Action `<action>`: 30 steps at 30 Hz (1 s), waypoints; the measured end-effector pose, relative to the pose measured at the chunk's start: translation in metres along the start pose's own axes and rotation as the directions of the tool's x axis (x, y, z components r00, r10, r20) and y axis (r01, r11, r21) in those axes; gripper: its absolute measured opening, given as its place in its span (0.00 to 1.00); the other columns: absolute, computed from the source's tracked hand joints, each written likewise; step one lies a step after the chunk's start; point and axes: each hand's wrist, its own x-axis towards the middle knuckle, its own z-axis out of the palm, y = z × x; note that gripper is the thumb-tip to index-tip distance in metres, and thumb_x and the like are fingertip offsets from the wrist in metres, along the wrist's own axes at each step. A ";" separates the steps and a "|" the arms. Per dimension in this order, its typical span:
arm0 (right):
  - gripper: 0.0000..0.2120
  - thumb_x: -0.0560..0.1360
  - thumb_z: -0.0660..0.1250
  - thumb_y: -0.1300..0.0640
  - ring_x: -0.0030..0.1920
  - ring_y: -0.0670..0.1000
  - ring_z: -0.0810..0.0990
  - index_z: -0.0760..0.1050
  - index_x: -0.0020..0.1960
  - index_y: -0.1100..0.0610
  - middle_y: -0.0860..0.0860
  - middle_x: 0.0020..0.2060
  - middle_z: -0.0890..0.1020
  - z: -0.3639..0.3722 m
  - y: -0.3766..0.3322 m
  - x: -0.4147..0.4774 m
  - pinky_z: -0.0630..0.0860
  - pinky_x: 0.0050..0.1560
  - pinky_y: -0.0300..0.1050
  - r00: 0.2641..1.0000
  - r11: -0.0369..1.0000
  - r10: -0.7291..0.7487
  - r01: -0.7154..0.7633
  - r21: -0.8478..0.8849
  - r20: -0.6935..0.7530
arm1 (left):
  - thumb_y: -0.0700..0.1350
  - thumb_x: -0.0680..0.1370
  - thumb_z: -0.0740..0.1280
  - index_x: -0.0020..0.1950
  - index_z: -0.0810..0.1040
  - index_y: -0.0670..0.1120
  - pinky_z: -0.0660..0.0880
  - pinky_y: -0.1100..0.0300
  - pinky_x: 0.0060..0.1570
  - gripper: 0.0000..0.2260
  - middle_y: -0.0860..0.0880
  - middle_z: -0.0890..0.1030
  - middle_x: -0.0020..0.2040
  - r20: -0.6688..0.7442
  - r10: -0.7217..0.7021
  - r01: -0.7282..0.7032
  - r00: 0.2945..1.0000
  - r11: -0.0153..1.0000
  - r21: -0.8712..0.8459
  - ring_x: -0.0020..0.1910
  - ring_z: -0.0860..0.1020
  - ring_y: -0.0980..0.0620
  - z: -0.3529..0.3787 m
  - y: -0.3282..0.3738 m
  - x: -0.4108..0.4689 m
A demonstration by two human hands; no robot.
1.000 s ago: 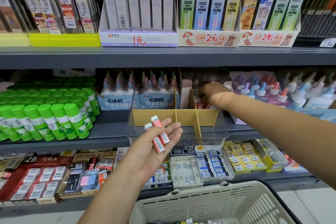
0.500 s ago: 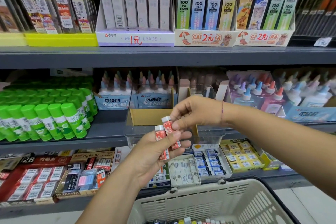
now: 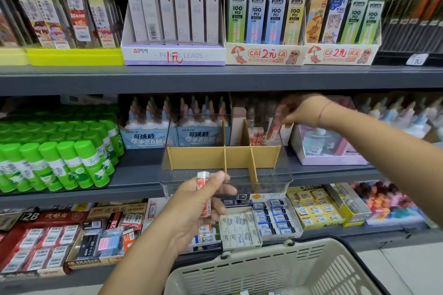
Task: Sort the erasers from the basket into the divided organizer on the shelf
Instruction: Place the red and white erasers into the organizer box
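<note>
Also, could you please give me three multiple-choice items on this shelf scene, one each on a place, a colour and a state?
1. The erasers already stocked stand in which organizer compartment? A front left B back right C front middle
2. The glue sticks are: A green B blue C red
3. The left hand: A open, empty B grips an eraser C clenched, empty
B: they stand behind the cross divider, rightmost. A: green tubes and caps. B: fingers curl round it.
</note>
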 end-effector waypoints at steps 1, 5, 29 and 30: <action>0.04 0.74 0.70 0.56 0.34 0.44 0.79 0.79 0.45 0.56 0.46 0.35 0.83 0.007 0.004 0.007 0.66 0.27 0.30 1.000 0.989 0.007 -0.007 -0.145 0.005 | 0.51 0.70 0.68 0.55 0.79 0.41 0.67 0.66 0.21 0.18 0.46 0.84 0.41 -0.011 0.000 0.000 1.000 1.000 0.006 0.24 0.72 0.55 0.000 -0.001 0.001; 0.10 0.74 0.69 0.54 0.49 0.55 0.78 0.79 0.55 0.55 0.54 0.53 0.81 0.039 0.013 0.045 0.70 0.48 0.40 0.999 0.935 0.045 -0.047 -0.351 -0.014 | 0.51 0.71 0.67 0.54 0.78 0.39 0.64 0.66 0.20 0.18 0.46 0.82 0.38 -0.004 0.003 -0.003 1.000 1.000 -0.012 0.23 0.69 0.55 0.002 -0.004 0.006; 0.09 0.74 0.69 0.54 0.46 0.53 0.76 0.79 0.53 0.54 0.52 0.49 0.81 0.059 0.004 0.060 0.67 0.44 0.39 0.998 0.927 -0.058 0.069 -0.368 0.039 | 0.50 0.70 0.69 0.52 0.78 0.39 0.64 0.66 0.20 0.17 0.45 0.82 0.38 -0.029 -0.023 0.022 0.999 1.000 -0.016 0.23 0.69 0.55 -0.002 -0.004 0.008; 0.09 0.73 0.70 0.54 0.46 0.53 0.76 0.80 0.52 0.54 0.51 0.48 0.80 0.057 0.003 0.059 0.67 0.44 0.38 0.996 0.927 -0.067 0.083 -0.366 0.058 | 0.50 0.70 0.69 0.52 0.78 0.39 0.64 0.66 0.21 0.17 0.45 0.82 0.38 -0.032 -0.023 0.022 0.999 1.000 -0.015 0.23 0.69 0.55 -0.003 -0.004 0.008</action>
